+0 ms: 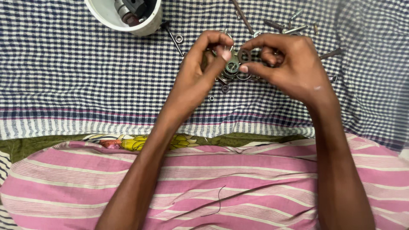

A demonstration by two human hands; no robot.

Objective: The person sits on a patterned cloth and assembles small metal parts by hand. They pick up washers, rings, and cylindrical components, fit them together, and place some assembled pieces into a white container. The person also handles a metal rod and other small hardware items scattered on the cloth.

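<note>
Left hand (204, 64) pinches a stacked metal assembly (231, 67) upright; right hand (283, 61) clamps a dark washer (244, 55) beside it, above the checked cloth's (85, 76) far edge.

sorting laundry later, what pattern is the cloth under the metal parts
Navy and white check cloth, with a striped border at its near edge; clear in the head view.

both forearms reach forward, converge; left hand (204, 64) and right hand (281, 61) pinched, fingertips nearly meeting.
</note>
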